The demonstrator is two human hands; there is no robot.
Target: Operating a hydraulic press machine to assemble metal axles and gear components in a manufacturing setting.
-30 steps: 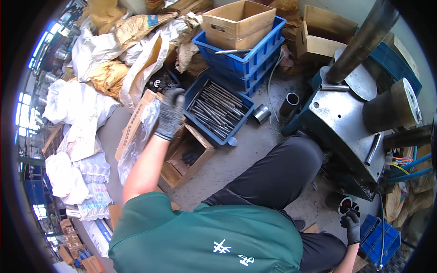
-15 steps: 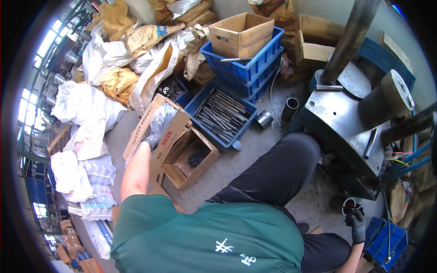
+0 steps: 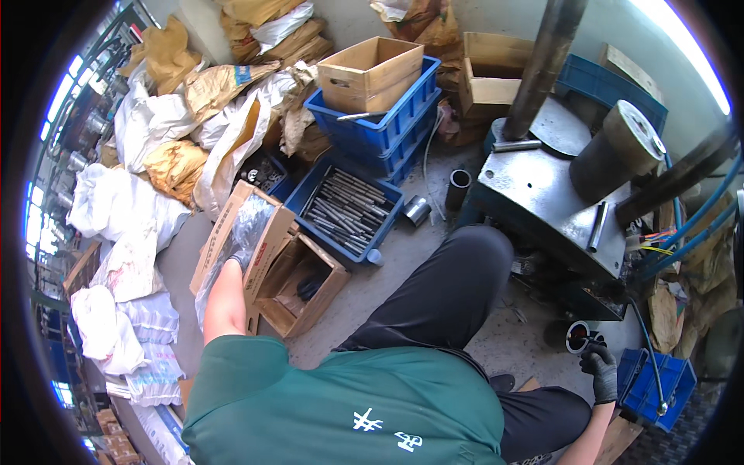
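Since a second earlier, the left hand (image 3: pixel 246 249) had drawn back from the blue tray of rods (image 3: pixel 346 211) to the cardboard box (image 3: pixel 288 273) left of centre, and the view had swung a little to the right. Its gloved fingers lay on the box's raised flap and the clear plastic bag (image 3: pixel 232 244) draped over it; whether they gripped or only pressed could not be told. That open box sat tilted on the floor, its long axis running from lower left up toward the tray just beside it. Grey metal rods in the tray lay mostly parallel, pointing from upper left to lower right. At the lower right of the frame, the right hand (image 3: pixel 600 370), in a dark glove, had its fingers curled around a short dark metal tube (image 3: pixel 578 337), whose open end faced upward.
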